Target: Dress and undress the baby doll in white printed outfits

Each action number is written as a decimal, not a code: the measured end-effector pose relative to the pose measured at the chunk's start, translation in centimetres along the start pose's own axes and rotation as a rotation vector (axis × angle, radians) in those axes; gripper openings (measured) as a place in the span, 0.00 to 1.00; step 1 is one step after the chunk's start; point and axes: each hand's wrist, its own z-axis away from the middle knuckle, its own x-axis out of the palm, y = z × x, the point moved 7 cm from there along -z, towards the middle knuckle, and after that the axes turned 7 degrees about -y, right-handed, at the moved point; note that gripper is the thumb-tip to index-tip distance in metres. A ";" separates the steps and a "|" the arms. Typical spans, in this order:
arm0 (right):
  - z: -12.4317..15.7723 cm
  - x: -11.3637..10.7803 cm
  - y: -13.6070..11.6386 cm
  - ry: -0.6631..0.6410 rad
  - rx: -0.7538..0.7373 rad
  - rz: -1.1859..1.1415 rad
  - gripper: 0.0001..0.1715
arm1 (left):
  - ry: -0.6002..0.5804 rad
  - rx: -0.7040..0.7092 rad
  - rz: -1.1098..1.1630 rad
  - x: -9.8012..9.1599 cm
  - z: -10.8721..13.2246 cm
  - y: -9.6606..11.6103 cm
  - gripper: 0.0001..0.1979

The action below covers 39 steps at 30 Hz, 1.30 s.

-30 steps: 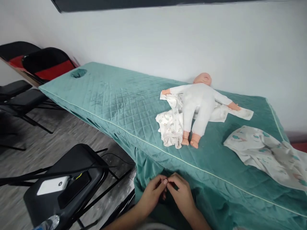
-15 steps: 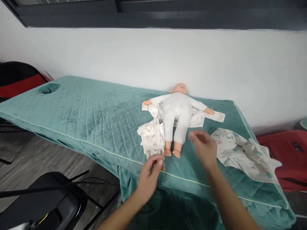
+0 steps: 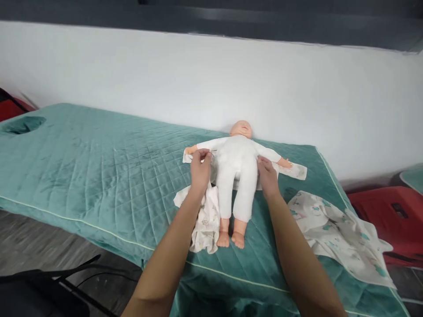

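Note:
A baby doll (image 3: 237, 163) in a white body suit lies on its back, arms spread and bare feet towards me. Under it is a spread-out printed baby shirt (image 3: 297, 171), its sleeves lying beneath the doll's arms. On the left, my left hand (image 3: 200, 171) is closed, pinching the shirt beside the doll's torso. My right hand (image 3: 268, 177) has its fingers curled at the other side of the torso, on the shirt's edge; the fingertips are partly hidden. A crumpled patterned baby garment (image 3: 206, 220) lies beside the doll's legs, below my left wrist.
A green quilted cover (image 3: 115, 163) drapes the bed, which has a face hole (image 3: 24, 125) at the far left. To the right lies a printed cloth (image 3: 337, 233). Red chairs stand past both ends, a black chair (image 3: 39, 295) at lower left. A white wall (image 3: 165, 79) runs behind.
Both hands have moved forward from near the doll's feet to either side of its torso and closed on the shirt. The view has shifted slightly.

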 end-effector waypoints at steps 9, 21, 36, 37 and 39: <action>0.0 1.2 -1.5 -0.179 -0.064 0.318 0.35 | -0.092 -0.083 -0.134 2.0 -0.8 -3.1 0.09; 0.4 0.0 -0.8 -0.096 -0.055 0.140 0.27 | -0.113 -0.138 -0.123 1.5 -1.2 -3.6 0.10; -14.8 4.2 -1.6 -0.276 0.153 0.479 0.54 | -0.473 -0.564 0.400 4.4 2.7 -2.9 0.30; -15.5 4.6 -1.5 -0.317 0.161 0.505 0.55 | -0.490 -0.577 0.418 4.8 2.9 -2.7 0.31; -16.3 4.9 -1.7 -0.356 0.155 0.531 0.53 | -0.491 -0.589 0.450 5.4 2.9 -2.3 0.34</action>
